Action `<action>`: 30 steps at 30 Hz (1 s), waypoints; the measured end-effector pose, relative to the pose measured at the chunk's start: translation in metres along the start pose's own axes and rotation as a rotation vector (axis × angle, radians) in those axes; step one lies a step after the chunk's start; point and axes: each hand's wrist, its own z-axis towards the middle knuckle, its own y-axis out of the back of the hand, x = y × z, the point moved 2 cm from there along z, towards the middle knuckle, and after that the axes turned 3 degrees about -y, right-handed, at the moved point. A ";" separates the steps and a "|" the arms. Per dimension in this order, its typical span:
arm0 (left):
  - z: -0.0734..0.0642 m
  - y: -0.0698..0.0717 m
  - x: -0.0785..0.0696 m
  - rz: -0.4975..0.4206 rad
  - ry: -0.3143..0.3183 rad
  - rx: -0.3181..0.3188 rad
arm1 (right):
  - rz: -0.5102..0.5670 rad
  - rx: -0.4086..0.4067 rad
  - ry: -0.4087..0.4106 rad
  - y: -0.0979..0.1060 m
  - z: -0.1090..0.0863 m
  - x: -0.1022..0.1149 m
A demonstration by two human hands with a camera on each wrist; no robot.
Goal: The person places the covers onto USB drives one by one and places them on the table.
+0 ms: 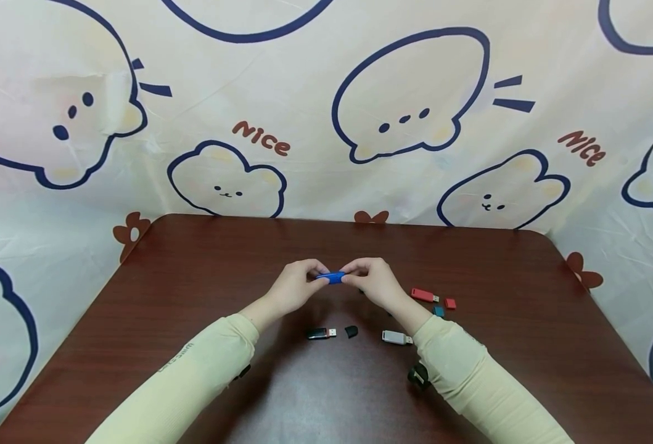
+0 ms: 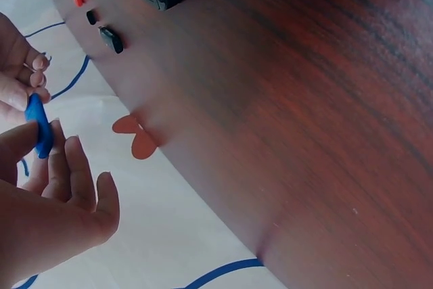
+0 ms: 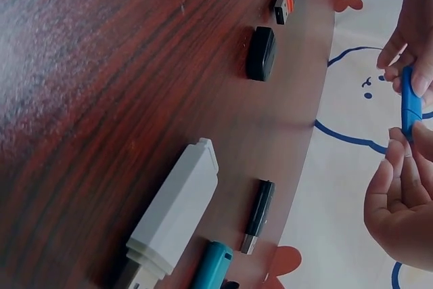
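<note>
Above the table, both hands hold a blue USB flash drive (image 1: pixel 335 277) by its two ends. My left hand (image 1: pixel 291 288) pinches one end between thumb and fingers, and my right hand (image 1: pixel 377 285) pinches the other. A thin seam crosses the blue flash drive (image 3: pixel 410 103) in the right wrist view, with its two parts in line. No metal plug shows on it. Beneath the hands lie a black-and-red USB flash drive (image 1: pixel 318 333) with its plug bare and a loose black cap (image 1: pixel 351 332).
A grey-white flash drive (image 1: pixel 395 337) lies below my right wrist. Further right are a red flash drive (image 1: pixel 423 295), its red cap (image 1: pixel 450 303) and a teal piece (image 1: pixel 439 312). The right wrist view also shows a slim black flash drive (image 3: pixel 258 211). A patterned cloth (image 1: pixel 309 80) hangs behind the table.
</note>
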 end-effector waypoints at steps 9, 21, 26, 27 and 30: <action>-0.002 0.000 0.000 -0.046 0.017 0.006 | -0.010 0.009 -0.006 0.001 -0.004 0.004; -0.003 0.004 -0.003 -0.089 0.009 0.009 | -0.005 0.026 -0.005 0.003 -0.007 0.007; -0.005 0.004 -0.005 -0.088 0.024 0.019 | -0.011 0.026 0.000 0.003 -0.009 0.008; -0.005 0.004 -0.005 -0.090 0.029 0.021 | -0.011 0.027 0.002 0.003 -0.010 0.009; -0.005 0.003 -0.006 -0.095 0.036 0.023 | -0.005 0.035 0.011 0.003 -0.011 0.009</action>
